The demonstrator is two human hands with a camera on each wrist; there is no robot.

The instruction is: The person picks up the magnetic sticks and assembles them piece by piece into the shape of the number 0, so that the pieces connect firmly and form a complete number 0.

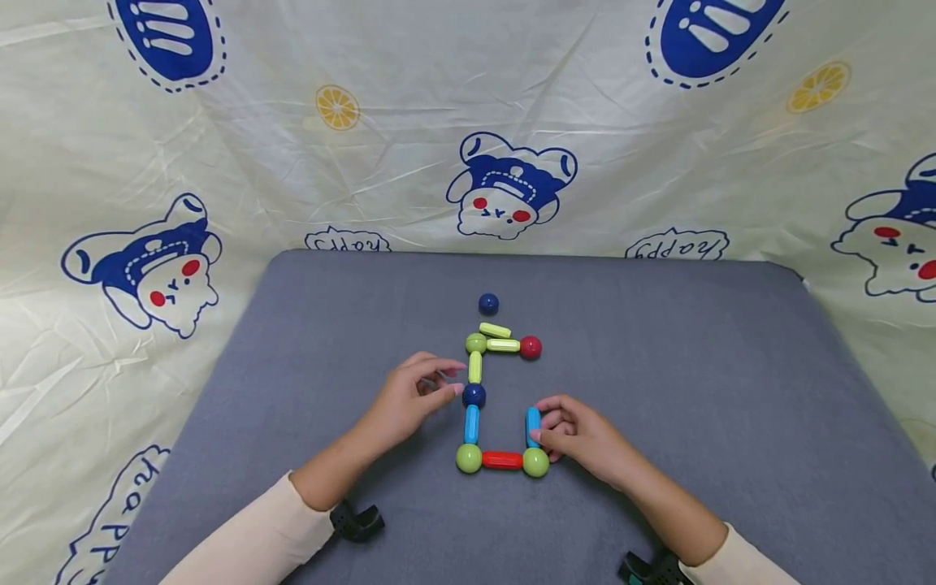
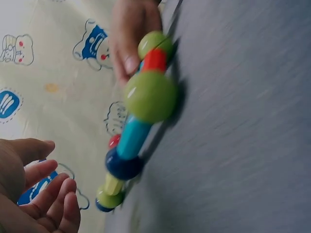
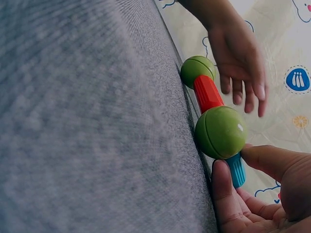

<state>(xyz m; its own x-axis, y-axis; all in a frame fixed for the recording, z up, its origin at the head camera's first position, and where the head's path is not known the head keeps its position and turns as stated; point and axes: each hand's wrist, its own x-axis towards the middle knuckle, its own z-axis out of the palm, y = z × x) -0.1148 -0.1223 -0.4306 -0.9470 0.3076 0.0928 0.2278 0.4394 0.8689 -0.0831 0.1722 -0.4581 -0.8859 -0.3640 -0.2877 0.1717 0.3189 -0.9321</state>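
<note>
My right hand [image 1: 585, 439] pinches an upright-lying light blue rod [image 1: 533, 427] between thumb and fingers; its near end meets a green ball [image 3: 221, 132]. From that ball a red rod [image 1: 502, 461] runs left to another green ball [image 1: 469, 458]. A second light blue rod [image 1: 471, 424] leads on to a dark blue ball [image 1: 474, 396]. Beyond it come a yellow-green rod [image 1: 475, 367], a green ball [image 1: 476, 344], a sideways yellow-green rod [image 1: 503, 345] and a red ball [image 1: 530, 348]. Beside the dark blue ball, my left hand [image 1: 409, 398] has loosely bent fingers, with nothing held.
A loose yellow-green rod [image 1: 495, 330] lies just behind the chain's far end. Farther back sits a separate dark blue ball [image 1: 488, 304]. Everything lies on a grey cloth-covered table [image 1: 695, 366], with a printed cream sheet [image 1: 409, 179] hanging behind its far edge.
</note>
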